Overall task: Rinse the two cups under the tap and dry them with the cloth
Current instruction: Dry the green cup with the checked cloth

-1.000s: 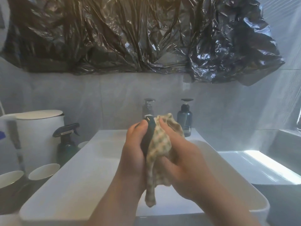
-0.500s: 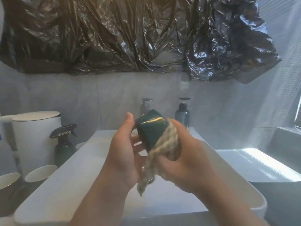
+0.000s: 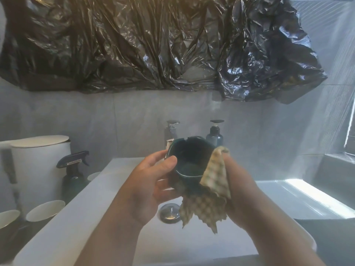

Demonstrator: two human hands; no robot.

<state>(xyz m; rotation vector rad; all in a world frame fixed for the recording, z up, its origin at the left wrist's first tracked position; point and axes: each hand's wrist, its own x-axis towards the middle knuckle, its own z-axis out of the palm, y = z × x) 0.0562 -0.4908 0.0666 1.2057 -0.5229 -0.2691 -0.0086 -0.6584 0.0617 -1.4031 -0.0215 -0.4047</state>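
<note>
A dark green cup (image 3: 189, 158) is held above the white sink (image 3: 80, 212), tipped so its mouth faces me. My left hand (image 3: 153, 181) grips its left rim and side, thumb on the rim. My right hand (image 3: 238, 187) presses a yellow checked cloth (image 3: 209, 191) against the cup's right side and underside; the cloth's corners hang down over the basin. The tap (image 3: 171, 131) stands behind the cup, partly hidden, with no water visible. Two white-lined cups (image 3: 45, 210) (image 3: 7, 217) stand on the counter at lower left.
A white kettle (image 3: 36, 162) and a dark spray bottle (image 3: 74, 173) stand left of the sink. A blue pump bottle (image 3: 215, 135) is behind the basin. The metal drain (image 3: 169, 212) sits in the basin. Black plastic sheeting (image 3: 153, 45) hangs above.
The cup has been turned from its side facing me to its open mouth facing me. The cloth shifted from wrapping its front to its right side and bottom.
</note>
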